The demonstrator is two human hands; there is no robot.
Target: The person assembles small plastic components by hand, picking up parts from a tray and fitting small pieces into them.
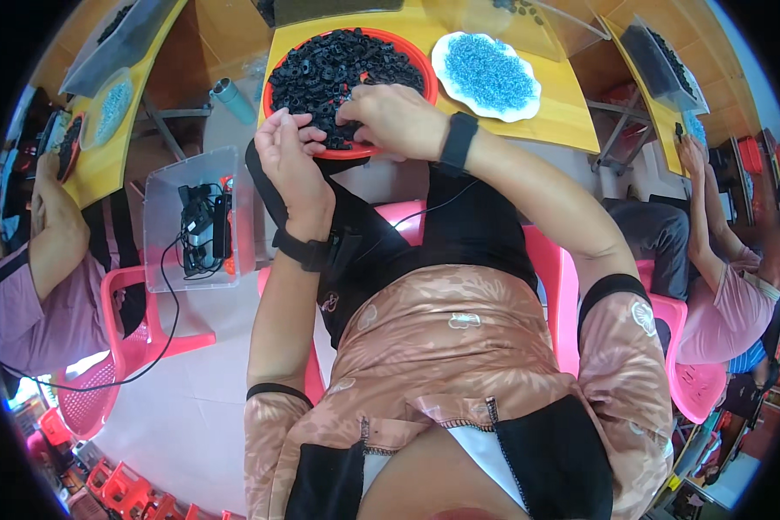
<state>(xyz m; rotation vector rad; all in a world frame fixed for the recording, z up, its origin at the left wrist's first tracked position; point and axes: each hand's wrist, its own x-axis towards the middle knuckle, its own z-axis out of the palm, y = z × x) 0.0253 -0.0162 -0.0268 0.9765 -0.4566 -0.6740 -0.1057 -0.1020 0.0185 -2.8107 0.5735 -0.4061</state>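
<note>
A round red basin point(430, 80) heaped with small black plastic parts point(342, 65) sits at the near edge of the yellow table, partly above my lap. My left hand point(293, 165) is at the basin's near left rim, palm turned inward, fingers curled. Black shows beside its fingertips, but whether that is a held part or the heap behind cannot be made out. Over the near side of the heap, my right hand point(397, 120) bends with thumb and fingers drawn together; what lies between them is hidden. A few red bits show among the black parts.
On the right of the yellow table point(568, 113) stands a white scalloped plate point(529, 104) of small clear blue pieces point(485, 74). A clear plastic bin point(160, 234) with black devices and cables is on the floor at left, near a teal bottle point(232, 100). People sit on both sides.
</note>
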